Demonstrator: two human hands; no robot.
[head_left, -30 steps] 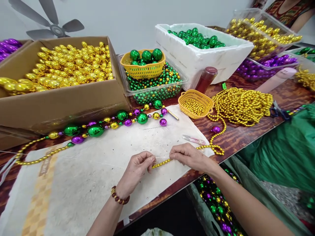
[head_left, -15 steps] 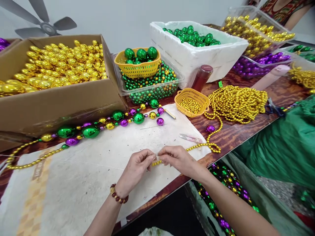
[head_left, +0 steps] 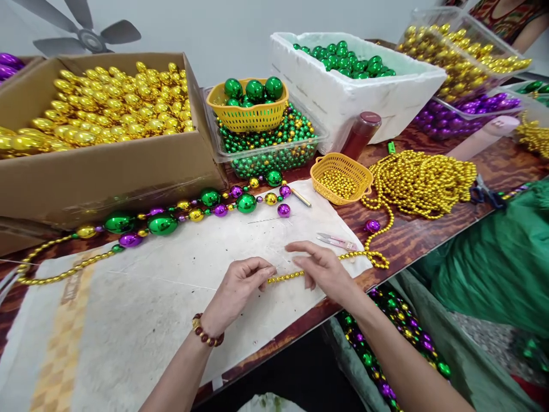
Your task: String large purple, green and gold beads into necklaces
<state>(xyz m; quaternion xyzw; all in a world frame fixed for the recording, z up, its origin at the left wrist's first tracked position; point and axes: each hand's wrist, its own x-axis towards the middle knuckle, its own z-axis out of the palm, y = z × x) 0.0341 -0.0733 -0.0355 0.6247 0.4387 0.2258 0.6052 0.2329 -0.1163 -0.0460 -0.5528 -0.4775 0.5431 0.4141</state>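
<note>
My left hand (head_left: 240,286), with a beaded bracelet on its wrist, pinches the end of a gold bead strand (head_left: 286,277) over the white cloth sheet (head_left: 171,326). The strand runs right, passes behind my right hand (head_left: 328,272) and joins a large gold bead pile (head_left: 422,180). My right hand hovers at the strand with thumb and fingers apart; its lower fingers are partly hidden. Just beyond it lie pink-handled thread snips (head_left: 337,241). A garland (head_left: 161,224) of green, purple and gold beads stretches along the back of the sheet, near a loose purple bead (head_left: 283,210).
Behind the sheet stand a cardboard box (head_left: 107,166) of gold beads, a clear tub (head_left: 274,157), a foam box (head_left: 355,94) and a yellow basket (head_left: 341,178). Dark-handled scissors (head_left: 486,194) lie right. A person's patterned top (head_left: 501,20) shows at the back right.
My right hand has opened and moved slightly right, away from my left fingertips. More of the gold strand shows between the hands. The view has shifted a little.
</note>
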